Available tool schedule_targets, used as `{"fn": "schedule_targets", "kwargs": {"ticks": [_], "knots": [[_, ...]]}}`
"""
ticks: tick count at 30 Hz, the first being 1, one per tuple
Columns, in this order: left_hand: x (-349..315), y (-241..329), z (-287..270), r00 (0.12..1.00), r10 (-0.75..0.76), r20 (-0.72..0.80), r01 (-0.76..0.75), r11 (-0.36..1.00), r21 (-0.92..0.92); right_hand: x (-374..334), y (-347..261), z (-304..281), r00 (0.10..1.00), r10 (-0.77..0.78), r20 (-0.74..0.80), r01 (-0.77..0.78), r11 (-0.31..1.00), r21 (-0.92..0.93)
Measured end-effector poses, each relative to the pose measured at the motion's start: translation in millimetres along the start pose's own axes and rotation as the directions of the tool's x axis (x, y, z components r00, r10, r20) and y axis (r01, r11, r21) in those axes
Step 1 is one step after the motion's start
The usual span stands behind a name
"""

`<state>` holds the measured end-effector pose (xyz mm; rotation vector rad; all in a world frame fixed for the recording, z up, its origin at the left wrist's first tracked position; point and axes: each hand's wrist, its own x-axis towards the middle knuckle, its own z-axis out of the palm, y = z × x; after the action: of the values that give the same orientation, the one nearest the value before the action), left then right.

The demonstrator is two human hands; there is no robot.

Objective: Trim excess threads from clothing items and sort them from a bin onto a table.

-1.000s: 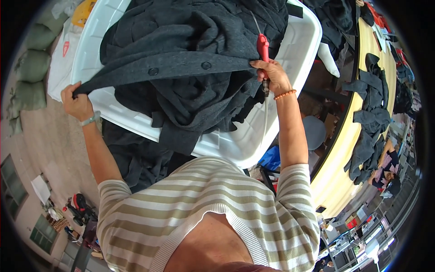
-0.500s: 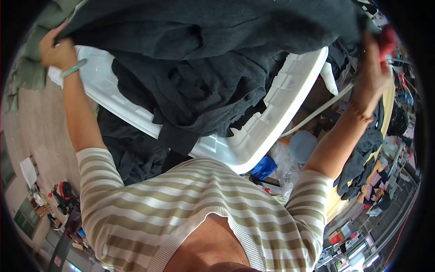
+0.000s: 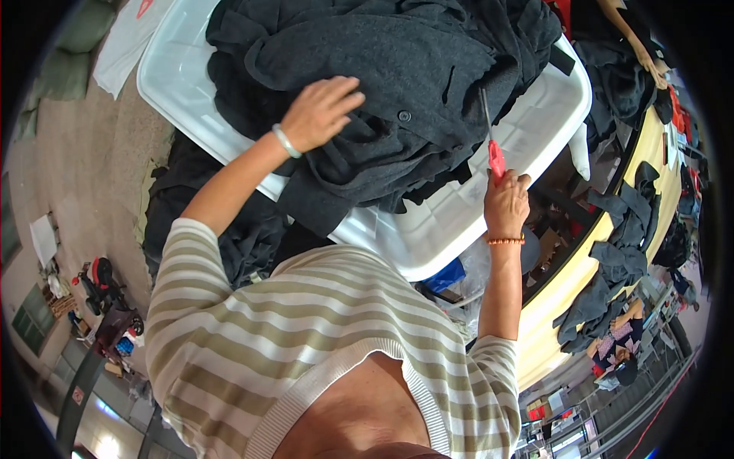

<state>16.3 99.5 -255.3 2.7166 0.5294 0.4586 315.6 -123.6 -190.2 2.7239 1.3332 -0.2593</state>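
Observation:
A dark grey garment (image 3: 359, 61) with a round button lies spread on a heap of dark cloth in a white plastic tub (image 3: 554, 126). My left hand (image 3: 317, 115) is over the garment's left part, fingers stretched out and holding nothing; whether it touches the cloth is hard to tell. My right hand (image 3: 508, 203) is closed around a red-handled tool (image 3: 497, 159) above the tub's right wall. The tool's thin grey shaft or blade points away from me over the garment; its exact kind is unclear.
More dark cloth (image 3: 218, 222) lies below the tub's left side. On the right, a pale curved table (image 3: 547, 329) carries dark cloth pieces. Another person's hand (image 3: 650, 65) reaches in at the upper right, and a further person (image 3: 619, 352) is at the lower right.
The garment I held up between both hands now lies on the heap. My left hand has let go and moved right and nearer; my right hand has moved left and nearer, with the red-handled tool.

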Motion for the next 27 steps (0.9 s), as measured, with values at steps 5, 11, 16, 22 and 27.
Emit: {"fn": "schedule_targets", "kwargs": {"ticks": [5,11,16,22,27], "knots": [[26,19,53,0.991,0.057,0.117,-0.057,0.998,0.003,-28,2,-17,0.992,-0.057,0.116,0.023,0.961,0.277],[58,28,80,0.937,0.247,0.249,-0.239,0.969,-0.060,-62,-13,-5,0.917,-0.296,0.268,0.177,0.903,0.392],[44,15,71,0.943,0.223,0.246,-0.230,0.973,-0.002,-63,-25,-19,0.894,-0.340,0.292,0.184,0.872,0.454],[14,-10,42,0.975,0.052,0.214,-0.097,0.975,0.202,-52,-58,-22,0.871,-0.442,0.215,0.263,0.788,0.556],[23,-2,47,0.965,0.134,0.227,-0.166,0.977,0.131,-58,-51,-4,0.898,-0.412,0.156,0.262,0.783,0.564]]}}
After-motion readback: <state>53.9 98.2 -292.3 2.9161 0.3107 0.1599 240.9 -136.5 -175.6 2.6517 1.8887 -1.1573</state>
